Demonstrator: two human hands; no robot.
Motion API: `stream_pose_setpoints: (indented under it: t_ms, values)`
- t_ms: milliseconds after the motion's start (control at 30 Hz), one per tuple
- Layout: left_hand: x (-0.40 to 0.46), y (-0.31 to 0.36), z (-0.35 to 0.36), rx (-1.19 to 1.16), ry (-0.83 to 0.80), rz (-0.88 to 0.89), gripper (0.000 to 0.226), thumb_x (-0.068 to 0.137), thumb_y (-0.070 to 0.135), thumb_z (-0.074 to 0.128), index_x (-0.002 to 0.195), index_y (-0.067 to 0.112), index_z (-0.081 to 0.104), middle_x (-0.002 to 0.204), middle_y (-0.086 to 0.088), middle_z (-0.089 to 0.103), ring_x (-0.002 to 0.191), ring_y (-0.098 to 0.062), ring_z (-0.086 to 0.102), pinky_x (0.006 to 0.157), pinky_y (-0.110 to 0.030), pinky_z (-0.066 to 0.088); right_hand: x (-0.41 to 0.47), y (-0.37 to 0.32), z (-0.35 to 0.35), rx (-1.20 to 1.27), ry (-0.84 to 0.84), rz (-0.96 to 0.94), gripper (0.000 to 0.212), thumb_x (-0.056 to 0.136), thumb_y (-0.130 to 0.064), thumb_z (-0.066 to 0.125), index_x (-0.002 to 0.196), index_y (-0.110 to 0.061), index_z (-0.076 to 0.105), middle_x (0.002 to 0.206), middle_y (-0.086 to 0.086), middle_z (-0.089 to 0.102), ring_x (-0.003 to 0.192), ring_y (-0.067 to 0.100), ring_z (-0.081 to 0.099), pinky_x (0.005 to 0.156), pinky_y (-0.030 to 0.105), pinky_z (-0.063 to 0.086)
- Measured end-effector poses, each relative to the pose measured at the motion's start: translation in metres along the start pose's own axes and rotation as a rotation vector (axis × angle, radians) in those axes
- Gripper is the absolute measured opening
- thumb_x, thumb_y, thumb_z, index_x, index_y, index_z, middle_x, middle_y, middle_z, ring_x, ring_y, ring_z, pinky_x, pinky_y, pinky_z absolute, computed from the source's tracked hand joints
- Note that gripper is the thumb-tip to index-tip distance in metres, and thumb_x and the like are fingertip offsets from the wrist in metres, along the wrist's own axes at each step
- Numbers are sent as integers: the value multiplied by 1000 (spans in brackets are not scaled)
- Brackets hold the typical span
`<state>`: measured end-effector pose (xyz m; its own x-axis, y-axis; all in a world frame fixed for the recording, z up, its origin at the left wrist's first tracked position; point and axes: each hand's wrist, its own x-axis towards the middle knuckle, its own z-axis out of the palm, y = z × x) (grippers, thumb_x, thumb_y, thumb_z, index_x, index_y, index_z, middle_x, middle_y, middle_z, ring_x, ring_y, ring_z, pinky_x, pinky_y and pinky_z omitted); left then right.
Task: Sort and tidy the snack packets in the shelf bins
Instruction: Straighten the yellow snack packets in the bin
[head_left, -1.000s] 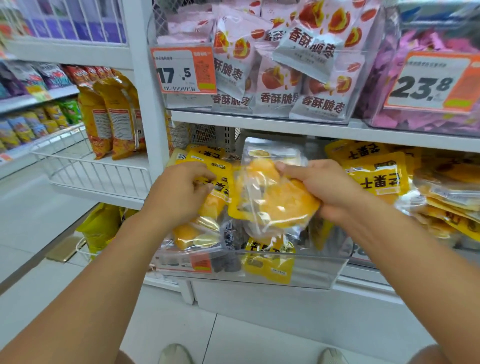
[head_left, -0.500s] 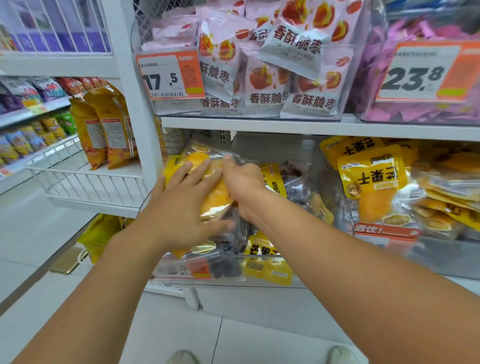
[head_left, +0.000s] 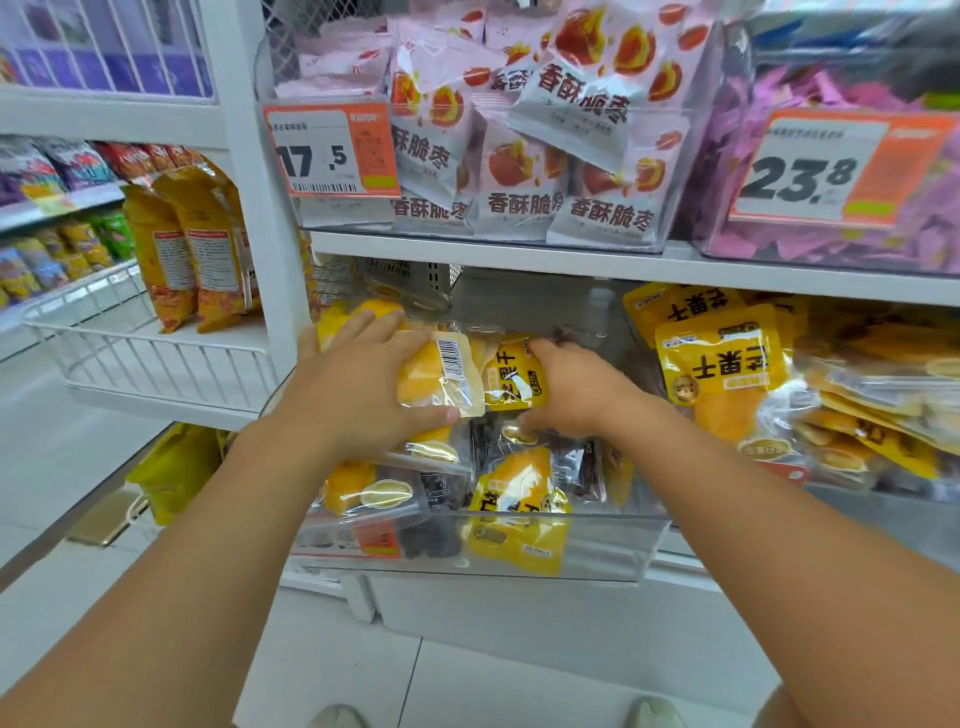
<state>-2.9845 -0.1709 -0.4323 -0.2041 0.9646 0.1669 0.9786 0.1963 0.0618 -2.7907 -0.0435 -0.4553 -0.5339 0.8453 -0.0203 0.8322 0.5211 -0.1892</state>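
A clear plastic bin (head_left: 613, 545) on the lower shelf holds several yellow dried-mango packets and some dark ones. My left hand (head_left: 353, 395) holds a mango packet (head_left: 441, 374) with its barcode side up, thumb under its lower edge, at the bin's left. My right hand (head_left: 576, 389) reaches into the middle of the bin, fingers curled on a yellow labelled packet (head_left: 514, 379). Another yellow packet (head_left: 514, 519) leans against the bin's front wall.
A neighbouring bin at the right holds more yellow mango packets (head_left: 722, 358). The shelf above carries pink jujube packets (head_left: 571, 150), purple sweets (head_left: 831, 244) and price tags. A white wire basket (head_left: 145, 353) with orange bags stands at the left.
My right hand has moved right, off the packet at the left, onto a yellow packet in the bin's middle. My left hand stays on the mango packet at the left.
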Motion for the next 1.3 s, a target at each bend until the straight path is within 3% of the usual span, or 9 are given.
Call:
stream_pose_setpoints:
  t_ms: [333,433,500,667,800,967,1067,1200,1300]
  values:
    - [6,3,11,-52,17,24,41,103,53,37,144,53,38,167,14,7,154,-21,-5,119,-63,-3,4,-5,5,142,204,-77,59,81,-10,79,135,-17,57,122,11,66,108,32,64,91,42,55]
    - [-1,3,7,-114,-146,7,105,55,103,27,149,56,24,166,17,-6,153,-19,-15,118,-62,-11,5,-6,-2,486,254,39,58,76,-3,81,130,-13,64,127,6,64,118,24,60,91,25,47]
    - [-6,1,8,-40,-210,40,129,35,108,35,151,57,10,163,19,-18,151,-19,-22,117,-61,-13,5,-7,-6,813,176,120,52,73,-7,85,122,-14,69,108,0,64,103,19,63,85,26,52]
    - [-2,1,13,-95,-69,7,107,63,88,60,153,54,14,166,14,-10,153,-22,-11,119,-62,-2,-5,-17,-14,1188,159,225,44,88,7,65,127,-12,56,92,5,54,53,17,65,58,29,60]
    - [1,1,12,-93,-29,-102,125,50,95,58,154,50,5,167,0,-9,153,-32,-4,119,-58,10,-30,-17,-38,1423,289,288,56,93,8,50,143,-14,35,92,11,52,48,17,61,55,31,60]
    - [3,-4,11,-94,-83,-203,137,40,102,47,155,47,-3,167,-13,0,152,-36,-1,120,-55,9,-56,-30,-30,1725,-43,344,19,82,14,49,97,3,53,86,23,59,52,24,66,44,23,52]
    - [4,-5,12,-110,-51,-200,137,35,107,40,153,48,7,163,-13,14,150,-39,7,119,-57,14,-53,-36,-22,1403,-124,346,5,88,-5,54,85,-3,57,65,11,63,56,25,67,46,26,52]
    - [5,-10,17,-122,-30,-184,125,38,107,38,147,52,17,150,-10,26,144,-40,20,118,-59,18,-41,-39,-12,1169,-135,215,66,77,-69,62,125,-24,61,121,0,67,102,23,67,81,41,59]
    - [2,-11,19,-131,-13,-172,120,41,107,35,147,53,17,146,-8,26,141,-37,26,117,-57,21,-41,-44,-8,1392,-271,187,71,81,-83,47,129,-31,58,130,2,65,118,31,62,94,57,51]
